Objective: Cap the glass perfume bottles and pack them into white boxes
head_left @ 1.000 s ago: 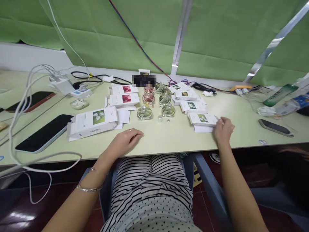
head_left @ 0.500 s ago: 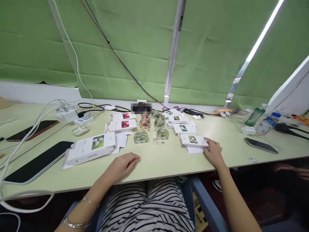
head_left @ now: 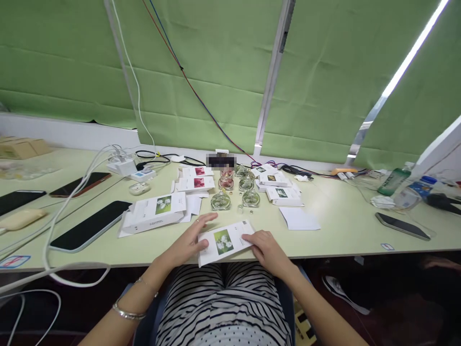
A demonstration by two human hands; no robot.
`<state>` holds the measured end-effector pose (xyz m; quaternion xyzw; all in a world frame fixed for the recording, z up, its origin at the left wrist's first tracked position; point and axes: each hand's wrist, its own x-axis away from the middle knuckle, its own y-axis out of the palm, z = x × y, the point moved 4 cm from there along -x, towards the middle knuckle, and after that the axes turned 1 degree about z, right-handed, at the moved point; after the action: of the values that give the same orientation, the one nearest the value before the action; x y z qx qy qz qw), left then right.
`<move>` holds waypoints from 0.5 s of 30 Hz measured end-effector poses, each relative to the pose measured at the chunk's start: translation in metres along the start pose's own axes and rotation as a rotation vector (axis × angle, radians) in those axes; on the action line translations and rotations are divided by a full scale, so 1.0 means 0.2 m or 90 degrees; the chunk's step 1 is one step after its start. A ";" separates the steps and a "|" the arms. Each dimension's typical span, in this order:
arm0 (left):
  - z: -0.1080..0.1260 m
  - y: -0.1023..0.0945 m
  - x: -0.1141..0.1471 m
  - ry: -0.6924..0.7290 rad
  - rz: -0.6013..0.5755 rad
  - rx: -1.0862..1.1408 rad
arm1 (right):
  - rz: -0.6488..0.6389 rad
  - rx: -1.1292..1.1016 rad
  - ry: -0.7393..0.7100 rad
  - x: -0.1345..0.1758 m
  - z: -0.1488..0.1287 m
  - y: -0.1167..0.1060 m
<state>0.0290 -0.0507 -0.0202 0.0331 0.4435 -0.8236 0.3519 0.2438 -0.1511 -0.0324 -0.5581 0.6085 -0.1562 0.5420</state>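
A flat white box with a white-flower picture [head_left: 224, 241] is tilted over the front edge of the desk. My right hand [head_left: 268, 250] grips its right end, thumb and fingers closed on the card. At the left end, my left hand [head_left: 189, 241] has its fingers spread, and its thumb lies at the box's edge. Beyond the box stand glass perfume bottles, with a clear one [head_left: 220, 202] on the left and another clear one [head_left: 251, 199] beside it. A small clear cap [head_left: 240, 208] sits in front of them.
White boxes with pink pictures [head_left: 196, 183] and a larger white box [head_left: 156, 214] lie left of the bottles. A folded white sheet [head_left: 298, 218] and more boxes [head_left: 284, 194] lie right. Phones [head_left: 91, 226], white cables [head_left: 54, 221] and a green bottle [head_left: 395, 180] occupy the sides.
My right hand has brought the white-flower box from the right stack to the middle front, leaving the folded sheet behind. My left hand has come to its left end with fingers spreading.
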 end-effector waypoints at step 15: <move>0.00 0.03 -0.02 -0.070 -0.097 -0.089 | -0.147 -0.279 0.160 -0.07 0.19 0.02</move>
<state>0.0356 -0.0506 -0.0219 -0.0705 0.4811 -0.8157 0.3133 0.2709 -0.1225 -0.0427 -0.7037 0.6228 -0.1496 0.3074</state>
